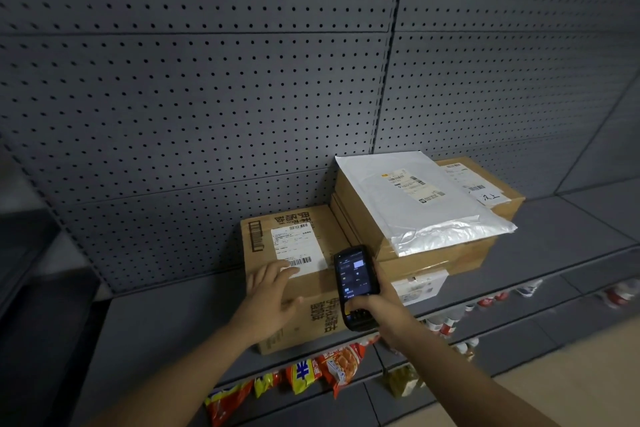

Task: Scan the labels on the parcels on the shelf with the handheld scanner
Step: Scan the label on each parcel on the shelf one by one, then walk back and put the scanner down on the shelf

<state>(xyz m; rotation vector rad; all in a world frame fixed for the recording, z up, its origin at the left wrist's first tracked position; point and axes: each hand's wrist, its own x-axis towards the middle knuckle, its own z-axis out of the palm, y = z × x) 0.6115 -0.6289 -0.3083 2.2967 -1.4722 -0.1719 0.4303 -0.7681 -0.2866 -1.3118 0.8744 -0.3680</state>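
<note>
Brown cardboard fills the middle of the grey shelf (pixel 166 315): a low box (pixel 294 291) sits at the front edge, and just to its right a taller stack of boxes (pixel 436 253) carries a white padded mailer (pixel 415 198) lying flat on top. The mailer bears its own printed label (pixel 412 185). On the low box, a white shipping label (pixel 298 248) faces up, with a barcode near its front end. The person's left hand (pixel 268 302) lies flat on that box, fingers straight and spread, fingertips touching the label's near corner. The right hand (pixel 379 310) is wrapped around the black handheld scanner (pixel 355 284), thumb on the keypad, its lit screen tilted up just beside the label. Behind everything stands a dark pegboard wall (pixel 207 80). On the shelf below hang bright snack packets (pixel 311 374).
</note>
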